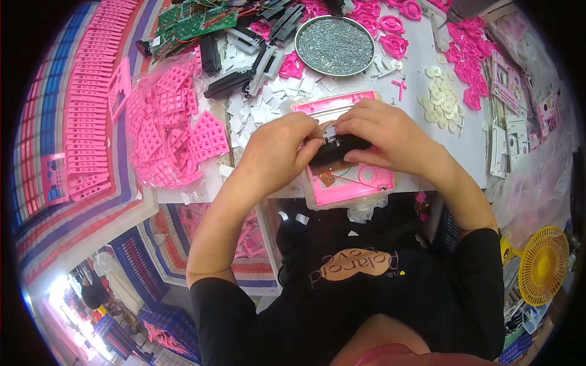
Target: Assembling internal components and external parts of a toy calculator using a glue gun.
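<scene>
A pink plastic casing (342, 194) lies in front of me at the table's near edge, on a padded piece wrapped in clear plastic. Across its middle sits a black plastic part (334, 152) with small light pieces and a thin wire along its far side. My right hand (390, 133) grips this part's right end between thumb and fingers. My left hand (278, 148) is closed at the other end, thumb and fingertips pinched together; what is between them is hidden. Below the black part, a small copper-brown piece (327, 179) shows inside the casing.
Beyond the casing stands a round metal tray (334, 18) of small screws. White paper squares (265, 110) and black parts (229, 82) lie to its left, near green circuit boards (198, 24). Pink keypads (165, 122) fill a bag at left; whitish discs (442, 104) lie right.
</scene>
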A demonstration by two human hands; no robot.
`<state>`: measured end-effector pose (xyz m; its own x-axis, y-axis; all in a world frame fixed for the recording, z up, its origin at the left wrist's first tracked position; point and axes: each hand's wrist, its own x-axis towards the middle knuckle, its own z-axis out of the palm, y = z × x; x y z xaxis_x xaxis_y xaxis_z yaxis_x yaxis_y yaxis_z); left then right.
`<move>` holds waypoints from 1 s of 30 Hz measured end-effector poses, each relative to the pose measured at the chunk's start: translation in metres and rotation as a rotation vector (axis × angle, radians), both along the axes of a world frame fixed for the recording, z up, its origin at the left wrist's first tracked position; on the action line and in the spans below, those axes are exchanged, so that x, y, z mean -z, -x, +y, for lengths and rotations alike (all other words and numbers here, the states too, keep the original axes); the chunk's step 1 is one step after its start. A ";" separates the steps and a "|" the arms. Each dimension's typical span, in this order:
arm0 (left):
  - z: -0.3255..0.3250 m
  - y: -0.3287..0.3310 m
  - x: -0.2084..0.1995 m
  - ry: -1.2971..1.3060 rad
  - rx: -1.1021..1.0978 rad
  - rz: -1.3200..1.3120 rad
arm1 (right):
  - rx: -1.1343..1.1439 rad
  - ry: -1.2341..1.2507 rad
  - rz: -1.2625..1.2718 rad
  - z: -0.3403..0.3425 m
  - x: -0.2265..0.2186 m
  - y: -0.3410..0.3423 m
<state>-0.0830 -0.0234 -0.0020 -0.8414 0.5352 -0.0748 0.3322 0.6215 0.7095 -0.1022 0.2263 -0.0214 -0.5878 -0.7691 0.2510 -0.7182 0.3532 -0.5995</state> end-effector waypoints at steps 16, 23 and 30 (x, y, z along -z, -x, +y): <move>-0.005 0.014 0.016 -0.200 0.081 0.053 | 0.168 0.005 0.061 -0.012 0.001 -0.018; -0.008 0.023 0.010 -0.083 0.155 0.082 | 0.153 -0.020 0.144 -0.018 -0.006 -0.023; -0.008 0.022 0.008 -0.125 0.100 -0.103 | 0.112 -0.099 0.202 -0.023 -0.013 -0.023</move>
